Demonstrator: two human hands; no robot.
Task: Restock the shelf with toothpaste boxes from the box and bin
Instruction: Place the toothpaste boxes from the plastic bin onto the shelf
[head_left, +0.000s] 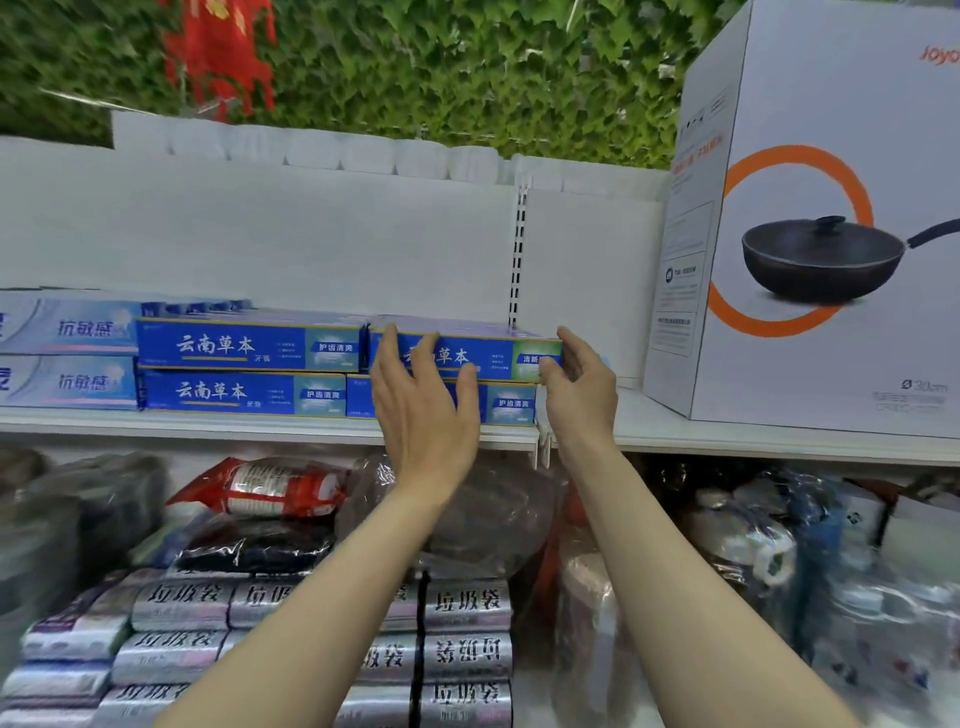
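Observation:
Blue toothpaste boxes lie in two-high stacks on the white shelf (291, 423). The top right box (493, 356) sits slightly askew on the box below it (511, 405). My left hand (423, 400) has straight fingers pressed flat against the front of these two boxes. My right hand (579, 387) curls round the right end of the top box, thumb on its front and fingers on the end face. To the left stand another blue stack (244, 345) and pale blue boxes (67, 353).
A large white carton (810, 218) picturing a wok stands on the shelf right of the boxes, with bare shelf between. A slotted upright (517, 260) runs up the back panel. Below are wrapped goods and rolls of bin bags (462, 605).

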